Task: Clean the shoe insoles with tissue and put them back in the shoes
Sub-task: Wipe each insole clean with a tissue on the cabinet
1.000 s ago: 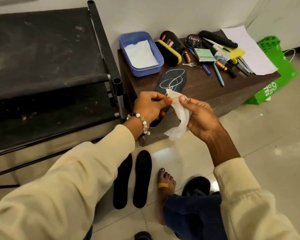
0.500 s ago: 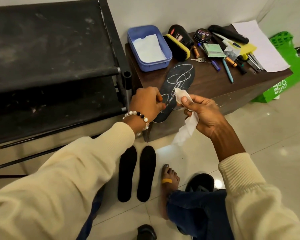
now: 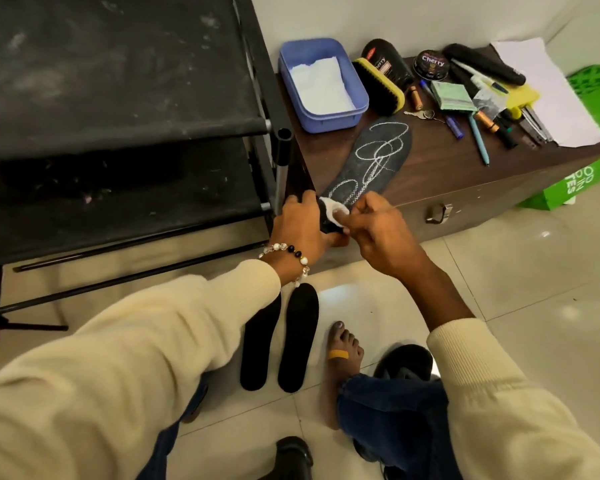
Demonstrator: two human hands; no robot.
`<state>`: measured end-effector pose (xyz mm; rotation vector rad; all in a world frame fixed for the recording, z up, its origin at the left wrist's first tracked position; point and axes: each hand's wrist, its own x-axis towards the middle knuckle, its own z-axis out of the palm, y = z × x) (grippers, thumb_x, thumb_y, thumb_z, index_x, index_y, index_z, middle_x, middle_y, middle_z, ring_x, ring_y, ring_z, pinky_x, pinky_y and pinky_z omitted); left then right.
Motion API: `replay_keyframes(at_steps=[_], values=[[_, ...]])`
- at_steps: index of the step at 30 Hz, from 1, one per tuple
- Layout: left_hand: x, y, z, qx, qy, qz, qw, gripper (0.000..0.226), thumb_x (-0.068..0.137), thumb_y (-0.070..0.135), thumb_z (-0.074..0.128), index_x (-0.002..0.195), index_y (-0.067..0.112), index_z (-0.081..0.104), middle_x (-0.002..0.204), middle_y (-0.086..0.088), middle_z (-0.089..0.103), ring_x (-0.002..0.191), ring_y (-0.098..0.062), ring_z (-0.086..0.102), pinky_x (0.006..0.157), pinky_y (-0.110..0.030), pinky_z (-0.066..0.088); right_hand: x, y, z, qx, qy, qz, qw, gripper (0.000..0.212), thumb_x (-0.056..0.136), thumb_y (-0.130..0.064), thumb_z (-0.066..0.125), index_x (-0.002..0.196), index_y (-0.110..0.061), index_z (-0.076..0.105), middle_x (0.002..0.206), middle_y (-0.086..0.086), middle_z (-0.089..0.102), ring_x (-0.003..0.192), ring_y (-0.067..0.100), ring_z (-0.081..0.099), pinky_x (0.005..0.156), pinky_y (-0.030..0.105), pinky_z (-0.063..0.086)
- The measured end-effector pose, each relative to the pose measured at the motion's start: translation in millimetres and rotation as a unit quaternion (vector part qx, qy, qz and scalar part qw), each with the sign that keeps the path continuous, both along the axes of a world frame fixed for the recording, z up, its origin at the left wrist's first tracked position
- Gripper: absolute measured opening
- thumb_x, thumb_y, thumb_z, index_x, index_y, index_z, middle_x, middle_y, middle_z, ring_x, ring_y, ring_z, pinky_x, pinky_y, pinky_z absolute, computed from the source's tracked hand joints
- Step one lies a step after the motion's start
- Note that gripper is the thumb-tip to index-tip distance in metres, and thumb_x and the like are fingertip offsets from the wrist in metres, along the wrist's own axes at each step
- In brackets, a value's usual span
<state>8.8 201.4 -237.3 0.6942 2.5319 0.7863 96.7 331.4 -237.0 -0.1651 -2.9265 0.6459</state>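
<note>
While the wooden cabinet carries it, the chalk-marked insole runs from heel at seven o'clock to toe at one o'clock. At the heel, left hand grips the edge; right hand pinches the tissue against it.

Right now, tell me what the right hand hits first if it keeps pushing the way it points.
The right hand points up along the chalk-marked insole; beyond its toe, probably the yellow-edged brush, though depth is unclear.
</note>
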Motion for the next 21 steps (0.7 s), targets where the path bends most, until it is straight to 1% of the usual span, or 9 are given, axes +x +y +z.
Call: replay_keyframes(at_steps=[4, 7, 9, 11, 12, 14, 16, 18, 21], values=[[-1.1, -2.9, -7.0, 0.027, 0.034, -0.015, 0.999, 0.082, 0.065, 0.051, 0.081, 0.130, 0.012, 0.048, 0.117, -0.010, 0.056, 0.104, -0.025, 0.057, 0.078, -0.027, 0.044, 5.8, 4.0, 2.6, 0.106, -0.011, 0.089, 0.990, 0.034, 0.086, -0.008, 0.048, 0.109, -0.010, 0.071, 0.094, 0.016, 0.055, 0.081, 0.028, 0.049, 0.066, 0.028, 0.036], [0.4, -4.4, -9.8, 0.040, 0.049, -0.024, 0.998, 0.085, 0.067, 0.049, 0.081, 0.136, 0.015, 0.044, 0.121, -0.010, 0.056, 0.109, -0.024, 0.056, 0.088, -0.032, 0.047, 4.0, 8.9, 2.0, 0.153, -0.006, 0.015, 0.988, 0.050, 0.073, 0.010, 0.059, 0.118, -0.010, 0.066, 0.095, 0.018, 0.054, 0.080, 0.036, 0.049, 0.058, 0.038, 0.045], [0.7, -5.3, -11.1, 0.050, 0.052, -0.022, 0.997, 0.084, 0.067, 0.049, 0.080, 0.136, 0.015, 0.045, 0.121, -0.009, 0.054, 0.109, -0.023, 0.054, 0.087, -0.031, 0.045, 0.2, 2.4, 3.4, 0.155, -0.006, 0.013, 0.988, 0.051, 0.071, 0.009, 0.056, 0.119, -0.007, 0.064, 0.095, 0.019, 0.055, 0.080, 0.037, 0.050, 0.057, 0.037, 0.042], [0.4, -6.5, -11.8, 0.063, 0.053, -0.025, 0.996, 0.082, 0.069, 0.048, 0.079, 0.136, 0.014, 0.046, 0.119, -0.010, 0.053, 0.107, -0.024, 0.054, 0.084, -0.029, 0.044, -1.4, -4.9, 4.5, 0.147, -0.028, 0.068, 0.986, 0.046, 0.082, -0.006, 0.039, 0.121, -0.011, 0.063, 0.097, 0.017, 0.054, 0.081, 0.033, 0.048, 0.057, 0.032, 0.036], [0.1, -7.0, -12.1, 0.070, 0.057, -0.030, 0.995, 0.081, 0.071, 0.047, 0.078, 0.136, 0.014, 0.046, 0.118, -0.010, 0.052, 0.106, -0.024, 0.054, 0.082, -0.028, 0.043, -1.1, -4.5, 3.8, 0.146, -0.033, 0.092, 0.985, 0.046, 0.084, -0.010, 0.037, 0.121, -0.013, 0.063, 0.097, 0.016, 0.053, 0.081, 0.031, 0.047, 0.058, 0.031, 0.036], [-0.3, -7.5, -12.9, 0.074, 0.062, -0.038, 0.995, 0.080, 0.072, 0.048, 0.077, 0.137, 0.015, 0.046, 0.116, -0.009, 0.051, 0.104, -0.023, 0.054, 0.079, -0.025, 0.040, 1.4, 3.9, 3.4, 0.147, -0.036, 0.086, 0.985, 0.045, 0.079, 0.001, 0.055, 0.120, -0.014, 0.065, 0.096, 0.016, 0.053, 0.080, 0.033, 0.047, 0.059, 0.034, 0.042], [-1.7, -6.4, -13.5, 0.067, 0.060, -0.041, 0.995, 0.081, 0.072, 0.049, 0.076, 0.139, 0.018, 0.043, 0.115, -0.007, 0.047, 0.102, -0.021, 0.052, 0.077, -0.022, 0.037, 3.7, 13.7, 2.5, 0.154, -0.028, 0.026, 0.987, 0.056, 0.068, 0.012, 0.065, 0.118, -0.012, 0.066, 0.094, 0.017, 0.054, 0.079, 0.036, 0.047, 0.059, 0.039, 0.047], [-3.3, -5.1, -14.4, 0.064, 0.054, -0.041, 0.996, 0.083, 0.073, 0.048, 0.076, 0.141, 0.017, 0.041, 0.116, -0.008, 0.045, 0.103, -0.020, 0.050, 0.078, -0.021, 0.036, 0.6, 8.5, 5.9, 0.144, -0.029, -0.004, 0.989, 0.050, 0.074, 0.008, 0.055, 0.119, -0.009, 0.066, 0.095, 0.018, 0.054, 0.080, 0.038, 0.047, 0.060, 0.043, 0.049], [-3.6, -4.2, -17.4, 0.080, 0.053, -0.041, 0.995, 0.082, 0.074, 0.045, 0.076, 0.142, 0.016, 0.041, 0.118, -0.011, 0.046, 0.103, -0.022, 0.052, 0.080, -0.023, 0.039, -5.0, -9.4, 7.6, 0.132, -0.041, 0.074, 0.988, 0.053, 0.083, -0.014, 0.028, 0.120, -0.013, 0.066, 0.096, 0.017, 0.055, 0.079, 0.033, 0.046, 0.058, 0.034, 0.040]])
